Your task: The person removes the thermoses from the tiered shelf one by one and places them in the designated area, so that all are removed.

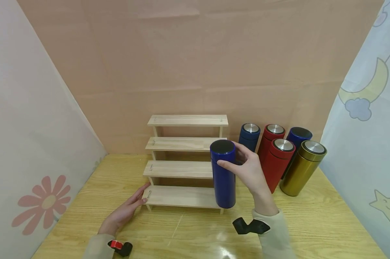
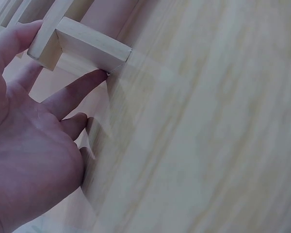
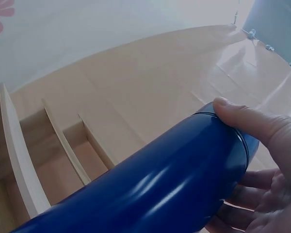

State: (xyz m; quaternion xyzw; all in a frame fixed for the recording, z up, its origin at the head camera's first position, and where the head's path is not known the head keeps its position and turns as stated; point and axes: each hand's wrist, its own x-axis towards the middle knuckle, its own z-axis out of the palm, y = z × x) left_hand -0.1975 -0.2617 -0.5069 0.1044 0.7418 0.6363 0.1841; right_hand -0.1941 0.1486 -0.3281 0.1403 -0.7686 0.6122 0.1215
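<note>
A glossy blue thermos flask (image 1: 224,180) with a dark lid is upright in front of the right end of a stepped wooden rack (image 1: 182,196). My right hand (image 1: 249,169) grips it near the top, thumb in front and fingers behind; the right wrist view shows this grip on the blue flask (image 3: 169,179) too. At the rack's lower left corner is my left hand (image 1: 126,210), its fingers extended. In the left wrist view the left hand (image 2: 39,126) has its thumb and fingers at the end of the bottom step (image 2: 89,46).
Right of the rack stand several more flasks: a dark blue one (image 1: 250,136), two red ones (image 1: 277,165), another blue one (image 1: 299,135) and a gold one (image 1: 301,172). A tan cloth (image 1: 195,64) hangs behind, with patterned cloths at both sides of the wooden table (image 1: 156,233).
</note>
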